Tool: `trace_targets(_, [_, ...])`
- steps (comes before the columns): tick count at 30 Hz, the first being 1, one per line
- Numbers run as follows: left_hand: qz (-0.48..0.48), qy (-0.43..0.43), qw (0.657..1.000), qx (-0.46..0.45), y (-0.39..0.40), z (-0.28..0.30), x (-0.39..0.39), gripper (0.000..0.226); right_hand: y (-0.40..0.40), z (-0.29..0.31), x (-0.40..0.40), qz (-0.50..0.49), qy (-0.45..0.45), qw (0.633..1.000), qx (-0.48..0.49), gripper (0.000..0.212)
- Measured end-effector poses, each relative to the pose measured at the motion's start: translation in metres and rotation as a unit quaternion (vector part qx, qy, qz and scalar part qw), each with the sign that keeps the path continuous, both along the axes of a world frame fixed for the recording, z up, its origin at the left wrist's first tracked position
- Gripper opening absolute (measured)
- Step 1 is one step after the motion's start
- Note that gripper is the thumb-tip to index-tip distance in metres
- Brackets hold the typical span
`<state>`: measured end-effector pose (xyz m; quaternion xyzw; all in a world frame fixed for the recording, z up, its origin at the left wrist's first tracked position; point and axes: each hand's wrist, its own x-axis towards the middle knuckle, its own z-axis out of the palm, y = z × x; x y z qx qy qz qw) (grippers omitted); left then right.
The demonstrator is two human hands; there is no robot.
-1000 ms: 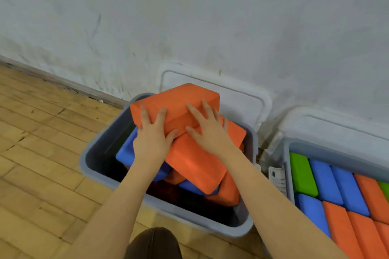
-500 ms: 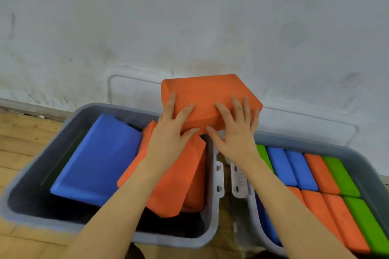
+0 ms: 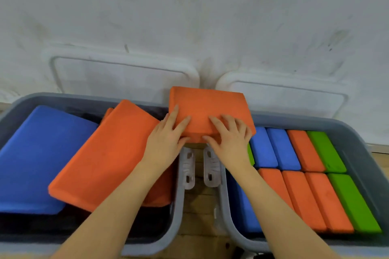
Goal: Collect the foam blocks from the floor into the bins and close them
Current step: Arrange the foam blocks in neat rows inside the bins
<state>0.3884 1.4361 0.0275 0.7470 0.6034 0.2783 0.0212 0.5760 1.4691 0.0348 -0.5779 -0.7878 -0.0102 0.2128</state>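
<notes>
Both hands held one orange foam block [image 3: 207,109] above the gap between two grey plastic bins, close to the white wall [image 3: 189,17]. The left hand [image 3: 166,143] lay on the block's near left corner, its fingers spread over the top face and the thumb tucked under the near edge; the right hand [image 3: 228,140] mirrored it on the near right corner, fingers fanned on top and thumb against the front edge. The block sat roughly level, tipped slightly toward the camera. In the left bin [image 3: 172,216] a large blue block [image 3: 40,153] lay flat, and a second orange block [image 3: 103,157] leaned across it at a slant, with more orange foam beneath. The right bin [image 3: 357,153] held blocks packed on edge in two neat rows: blue, orange and green at the back, orange and green [image 3: 355,204] in front, with another blue piece along the left wall. Two white lids [image 3: 117,73] stood propped against the wall behind the bins, and pale latch clips [image 3: 188,166] hung on the facing bin ends over the wooden floor [image 3: 200,202].
</notes>
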Motion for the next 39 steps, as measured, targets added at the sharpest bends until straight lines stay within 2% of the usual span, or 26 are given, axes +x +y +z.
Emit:
trace_targets(2, [0.03,0.057,0.998,0.007,0.004,0.004,-0.001,0.064,0.008,-0.002,0.001,-0.015,-0.011,1.0,0.009,0.06])
trace_targets(6, [0.041,0.059,0.997,-0.025,0.012,0.006,0.001,0.054,0.01,-0.005,0.009,-0.05,-0.003,0.994,-0.098,0.073])
trace_targets(9, [0.032,0.071,0.997,-0.02,0.016,0.001,-0.002,0.048,0.006,-0.001,0.004,-0.041,0.01,0.994,-0.098,0.065])
trace_targets(13, [0.037,0.092,0.995,0.009,0.02,0.001,-0.01,0.049,0.002,-0.002,-0.009,-0.078,0.04,0.995,-0.052,0.054])
trace_targets(16, [0.055,0.084,0.995,-0.003,0.021,0.002,-0.014,0.047,-0.001,-0.009,-0.019,-0.1,0.038,0.994,-0.04,0.046])
trace_targets(19, [0.062,0.088,0.994,-0.016,0.018,0.003,-0.013,0.042,-0.002,-0.006,-0.021,-0.097,0.006,0.994,-0.053,0.049])
trace_targets(22, [0.068,0.099,0.992,-0.029,0.012,0.011,-0.013,0.053,-0.006,0.0,-0.022,-0.115,-0.024,0.988,-0.096,0.056])
trace_targets(28, [0.149,0.095,0.984,-0.024,-0.028,0.043,-0.05,0.054,-0.036,0.001,-0.06,-0.007,0.054,0.998,0.019,0.048])
trace_targets(31, [0.181,0.076,0.977,-0.083,-0.059,0.045,-0.078,0.06,-0.05,-0.001,-0.085,0.048,0.056,0.997,-0.018,0.047])
trace_targets(34, [0.206,0.097,0.964,-0.135,-0.083,0.037,-0.096,0.064,-0.063,-0.01,-0.105,0.088,0.013,0.994,-0.068,0.052])
trace_targets(36, [0.233,0.074,0.953,-0.179,-0.092,0.034,-0.1,0.068,-0.072,-0.014,-0.115,0.104,0.005,0.99,-0.096,0.055])
trace_targets(39, [0.235,0.041,0.954,-0.179,-0.1,0.034,-0.101,0.068,-0.083,-0.014,-0.127,0.114,0.069,0.982,-0.134,0.048])
